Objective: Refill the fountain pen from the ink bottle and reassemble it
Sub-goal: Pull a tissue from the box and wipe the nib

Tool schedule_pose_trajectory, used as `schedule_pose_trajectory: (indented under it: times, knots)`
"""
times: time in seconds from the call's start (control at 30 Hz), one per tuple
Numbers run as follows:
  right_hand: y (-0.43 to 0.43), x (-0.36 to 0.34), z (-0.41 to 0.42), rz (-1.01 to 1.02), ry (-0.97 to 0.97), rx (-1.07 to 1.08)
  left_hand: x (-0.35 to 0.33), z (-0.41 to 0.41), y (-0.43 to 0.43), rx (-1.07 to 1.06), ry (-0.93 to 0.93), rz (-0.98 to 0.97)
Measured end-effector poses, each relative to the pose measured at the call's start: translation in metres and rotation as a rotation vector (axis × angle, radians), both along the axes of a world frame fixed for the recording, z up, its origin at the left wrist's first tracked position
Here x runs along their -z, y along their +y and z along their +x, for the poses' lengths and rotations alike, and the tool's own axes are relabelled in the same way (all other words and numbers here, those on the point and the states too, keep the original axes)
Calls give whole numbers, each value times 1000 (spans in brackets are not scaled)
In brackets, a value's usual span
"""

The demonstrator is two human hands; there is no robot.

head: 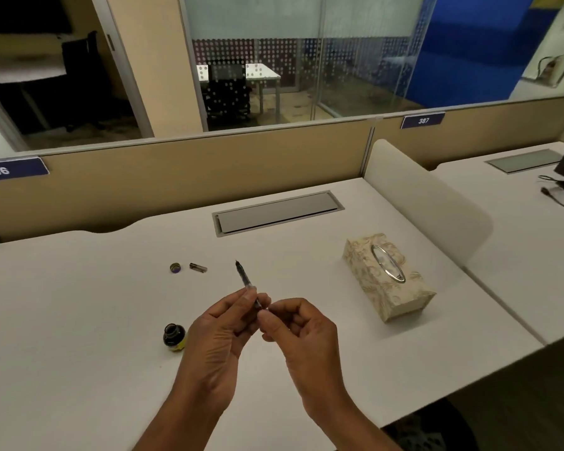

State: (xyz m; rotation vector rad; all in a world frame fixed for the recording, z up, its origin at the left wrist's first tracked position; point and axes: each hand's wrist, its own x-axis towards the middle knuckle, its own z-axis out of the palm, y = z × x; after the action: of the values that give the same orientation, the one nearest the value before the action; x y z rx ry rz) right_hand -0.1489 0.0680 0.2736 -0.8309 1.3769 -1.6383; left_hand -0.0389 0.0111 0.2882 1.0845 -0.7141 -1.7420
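Left hand (220, 323) pinches pen section (246, 281), nib up and away; right hand (298, 323) pinches its rear end. Open ink bottle (174, 337) sits just left, nearer left hand.

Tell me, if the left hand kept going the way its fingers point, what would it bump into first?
Probably nothing soon. The left hand points up and away, along the pen, over bare desk toward the grey cable flap. Depth is hard to judge.

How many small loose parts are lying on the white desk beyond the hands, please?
2: a round dark bottle cap and, just right of it, a short metallic pen cap. None appear hidden.
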Motion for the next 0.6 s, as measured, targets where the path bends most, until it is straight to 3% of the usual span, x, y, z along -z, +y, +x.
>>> schedule_pose_trajectory:
  times: [0.23, 0.43, 0.6]
  knots:
    - [-16, 42, -118, 52, 165, 138, 13, -41, -11, -144, -23, -26]
    - [-49, 100, -270, 160, 543, 417, 35, -83, -5, -251, -59, -5]
    - [-78, 145, -329, 289, 808, 380, 43, -107, 4, -294, -83, 19]
